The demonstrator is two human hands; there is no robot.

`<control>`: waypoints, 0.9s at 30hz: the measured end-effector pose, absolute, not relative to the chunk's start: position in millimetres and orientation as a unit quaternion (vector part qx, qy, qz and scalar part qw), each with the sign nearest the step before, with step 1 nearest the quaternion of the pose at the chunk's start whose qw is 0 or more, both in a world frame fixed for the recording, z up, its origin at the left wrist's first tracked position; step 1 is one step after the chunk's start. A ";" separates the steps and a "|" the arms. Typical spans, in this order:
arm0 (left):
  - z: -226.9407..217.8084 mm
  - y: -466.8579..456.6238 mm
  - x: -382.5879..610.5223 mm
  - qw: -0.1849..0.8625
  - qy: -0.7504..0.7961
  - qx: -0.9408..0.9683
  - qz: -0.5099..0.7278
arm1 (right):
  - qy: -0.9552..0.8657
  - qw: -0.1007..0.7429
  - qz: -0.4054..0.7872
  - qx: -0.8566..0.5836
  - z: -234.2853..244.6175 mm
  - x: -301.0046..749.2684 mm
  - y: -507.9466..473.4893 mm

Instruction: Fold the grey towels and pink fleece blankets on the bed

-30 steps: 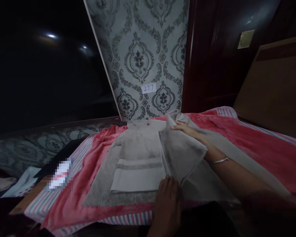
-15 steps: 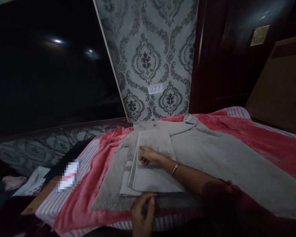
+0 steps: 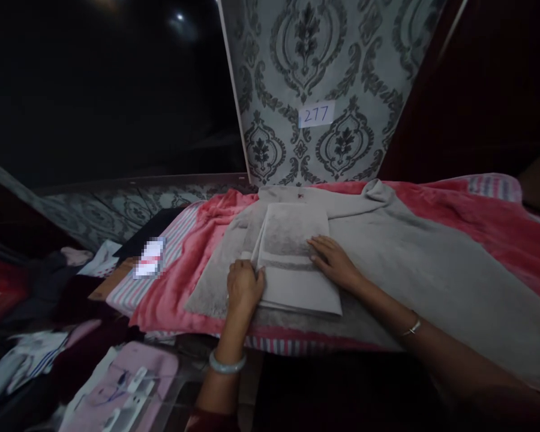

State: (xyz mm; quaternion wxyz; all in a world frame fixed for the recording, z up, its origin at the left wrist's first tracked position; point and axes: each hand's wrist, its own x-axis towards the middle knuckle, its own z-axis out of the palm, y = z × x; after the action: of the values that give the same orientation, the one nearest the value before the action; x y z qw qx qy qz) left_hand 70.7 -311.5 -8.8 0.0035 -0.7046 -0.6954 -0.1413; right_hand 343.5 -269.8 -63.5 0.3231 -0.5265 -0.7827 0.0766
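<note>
In the head view we recorded, at centre, one folded grey plush cloth with a paler smooth band [image 3: 292,240], roughly rectangular, its layers parted along the left edge. It lay upon one large grey plush cloth [image 3: 400,252], spread wide toward the right, with a rolled fold near its far edge. Beneath these we listed one pink-red plush blanket [image 3: 175,282], and under that one pink, white and grey striped cloth [image 3: 180,225].

Hands, two. Our left hand [image 3: 244,287] lay at the left edge of the folded cloth, fingers together and thumb apart; whether it pinched the layers, we could not tell. Our right hand [image 3: 335,261] rested at the right edge, fingers extended, thumb set apart, gripping nothing. Wrists: one pale, thick bangle [image 3: 227,366] on the left; one thin silver-coloured bangle [image 3: 413,324] on the right.

Surroundings: one white paper label marked 277 [image 3: 316,114] on grey damask-patterned wallpaper [image 3: 306,42]; one large glossy black panel [image 3: 117,102] at left; one pink flat item with rounded corners [image 3: 159,363] at lower left.
</note>
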 end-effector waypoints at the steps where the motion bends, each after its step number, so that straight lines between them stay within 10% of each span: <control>1: -6.8 -312.0 72.1 -0.001 -0.697 -0.706 -0.124 | -0.783 0.316 0.081 -0.530 -69.1 344.1 -272.8; 20: 12.8 -307.1 73.9 0.059 -0.642 -0.743 -0.177 | -0.762 0.325 0.040 -0.560 -56.9 340.0 -254.8; 27: -26.2 -340.2 138.3 -0.123 -0.449 -0.875 -0.134 | -0.774 0.184 -0.007 -0.606 -17.7 335.3 -173.0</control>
State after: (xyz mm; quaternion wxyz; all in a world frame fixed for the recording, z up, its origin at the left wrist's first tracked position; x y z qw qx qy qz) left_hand 138.3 -340.2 -26.2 -0.1231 -0.8749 -0.4489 -0.1338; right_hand 335.3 -173.0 -17.7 0.1840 -0.6057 -0.7741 -0.0070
